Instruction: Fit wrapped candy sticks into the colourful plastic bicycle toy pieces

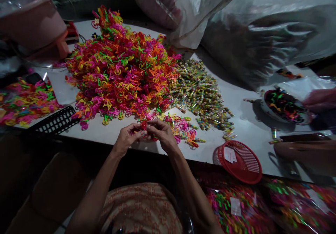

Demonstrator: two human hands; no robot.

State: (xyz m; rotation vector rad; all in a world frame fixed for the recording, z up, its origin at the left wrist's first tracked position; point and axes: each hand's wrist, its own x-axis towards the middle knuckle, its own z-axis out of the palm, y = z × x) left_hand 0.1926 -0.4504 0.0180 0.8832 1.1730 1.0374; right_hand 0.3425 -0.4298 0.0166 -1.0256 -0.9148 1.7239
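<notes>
- Nearest the camera, below the near edge of the table, lies a patterned cloth lap, and to the right of it clear bags of bright pieces with paper slips inside, which look like finished packs
- At the near edge, the left hand and right hand meet fingertip to fingertip, pinching a small red plastic piece between them; the remaining fingers are curled in close
- Just beyond and right of the hands sits a loose scatter of pink and orange pieces, perhaps already handled, though I cannot tell
- A red basket tips over the near edge on the right, holding only a white slip, so little seems collected there
- A black grid tray rests at the near left corner
- Mid-table, the great heap of neon plastic pieces stands high, with a spread of small wrapped tubes touching its right side; judging by these, most of the work is left
- At the right edge, another person's hand hovers by a bowl of pieces
- Along the far edge slump big clear plastic sacks; the room is dim, and the white tabletop catches what light there is
</notes>
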